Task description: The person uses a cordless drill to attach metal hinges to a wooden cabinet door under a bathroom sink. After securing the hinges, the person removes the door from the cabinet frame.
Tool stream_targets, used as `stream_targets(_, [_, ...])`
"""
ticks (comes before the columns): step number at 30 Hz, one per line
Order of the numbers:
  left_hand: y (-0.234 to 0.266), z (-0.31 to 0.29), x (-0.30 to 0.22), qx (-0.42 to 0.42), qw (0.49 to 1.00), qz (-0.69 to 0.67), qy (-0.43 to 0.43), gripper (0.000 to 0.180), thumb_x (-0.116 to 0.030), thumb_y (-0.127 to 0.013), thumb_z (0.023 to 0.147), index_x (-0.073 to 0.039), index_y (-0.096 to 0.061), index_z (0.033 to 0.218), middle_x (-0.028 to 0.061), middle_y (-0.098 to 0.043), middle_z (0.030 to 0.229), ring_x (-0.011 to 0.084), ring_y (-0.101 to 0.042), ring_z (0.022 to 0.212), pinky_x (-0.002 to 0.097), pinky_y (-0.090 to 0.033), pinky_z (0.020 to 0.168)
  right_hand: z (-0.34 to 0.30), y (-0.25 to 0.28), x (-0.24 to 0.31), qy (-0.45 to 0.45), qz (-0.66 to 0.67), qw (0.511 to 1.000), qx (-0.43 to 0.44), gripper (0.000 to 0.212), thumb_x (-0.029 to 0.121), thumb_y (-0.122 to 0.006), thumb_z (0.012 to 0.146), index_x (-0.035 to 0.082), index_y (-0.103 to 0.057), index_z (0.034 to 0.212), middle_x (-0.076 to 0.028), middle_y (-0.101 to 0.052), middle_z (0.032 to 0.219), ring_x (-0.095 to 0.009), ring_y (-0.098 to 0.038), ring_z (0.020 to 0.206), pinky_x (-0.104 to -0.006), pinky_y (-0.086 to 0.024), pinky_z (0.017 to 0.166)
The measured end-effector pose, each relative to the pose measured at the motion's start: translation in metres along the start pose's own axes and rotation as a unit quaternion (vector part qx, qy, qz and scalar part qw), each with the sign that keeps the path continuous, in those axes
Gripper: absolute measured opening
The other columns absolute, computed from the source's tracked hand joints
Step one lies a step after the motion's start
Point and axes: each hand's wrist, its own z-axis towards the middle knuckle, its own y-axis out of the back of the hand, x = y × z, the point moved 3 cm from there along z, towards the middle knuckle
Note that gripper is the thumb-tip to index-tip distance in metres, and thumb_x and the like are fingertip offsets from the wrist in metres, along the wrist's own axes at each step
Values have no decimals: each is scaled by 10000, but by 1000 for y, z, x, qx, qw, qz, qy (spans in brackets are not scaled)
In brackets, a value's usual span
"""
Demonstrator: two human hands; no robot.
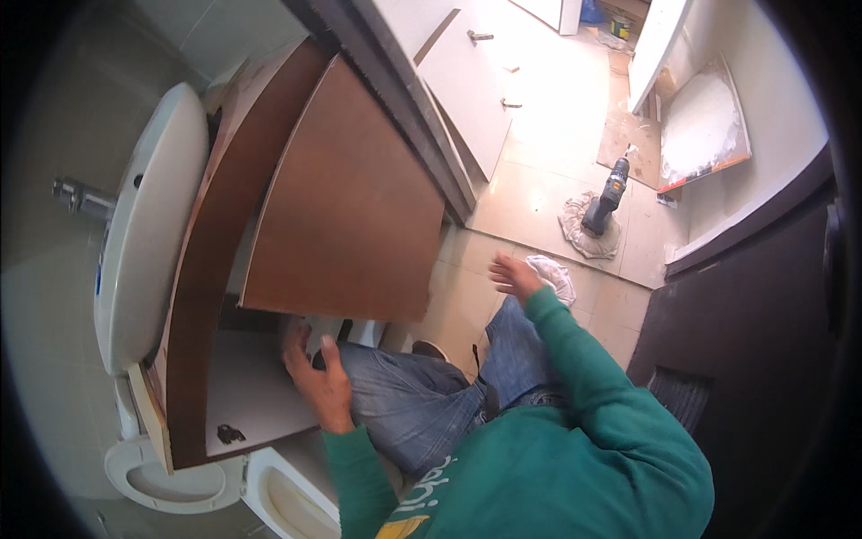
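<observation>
My left hand (318,375) is at the opening of a brown vanity cabinet (189,341), just below the lower edge of its brown door (346,193). Its thumb stands apart from the fingers, and I see nothing held in it. The fingertips are slightly blurred. On the cabinet's pale inner panel (256,382) sits a small dark fitting (231,435), possibly a hinge. My right hand (514,276) is in the air over my knee with its fingers stretched out, holding nothing. Beside it a crumpled white cloth (553,277) lies on the floor.
A cordless drill (611,193) rests on a bunched cloth (585,235) by the doorway. To the left are a white basin (148,234) with a tap (83,198) and a toilet (171,481). A dark door (745,314) stands at right; white panels with handles (471,99) lie beyond.
</observation>
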Motion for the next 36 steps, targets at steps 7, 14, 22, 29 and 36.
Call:
stream_targets(7, [-8,-12,-4,-22,984,163,-67,453,-259,-678,951,52,-595,1271,221,-600,1281,394,-521,1239,522,-393,1075,180,-89,36,-3,291,957,7,779,484,-526,1023,8,-305,1598,-176,-290,1686,-334,-281,1542,-515,-189,1248])
stream_targets(14, [-14,-3,-4,-9,980,194,-41,499,-273,-699,934,52,-582,1295,228,-616,1251,412,-525,1207,536,-408,1035,203,-118,42,-60,365,929,7,815,412,-543,982,6,-252,1625,-181,-213,1716,-335,-206,1571,-498,-92,1267])
stream_targets(22, [-41,16,-23,2,971,234,-49,616,-321,-722,929,34,-534,1396,294,-529,1406,472,-473,1318,564,-387,1096,188,-96,54,-75,371,925,36,958,484,-620,903,11,-225,1637,-190,-182,1722,-349,-167,1575,-513,-73,1264])
stream_targets(29, [-41,15,-14,31,967,250,-36,715,-367,-763,897,-7,-497,1454,296,-457,1485,498,-445,1352,599,-384,1099,169,-106,56,-50,346,936,40,1015,495,-627,893,31,-144,1657,-190,-33,1744,-364,-18,1607,-532,-18,1268])
stream_targets(36, [-35,22,-29,44,955,289,-47,732,-386,-778,838,-20,-522,1418,293,-489,1447,502,-482,1299,610,-418,1036,162,-120,57,-56,278,957,56,962,548,-608,940,96,-167,1665,-167,-55,1747,-359,-28,1607,-547,-70,1263])
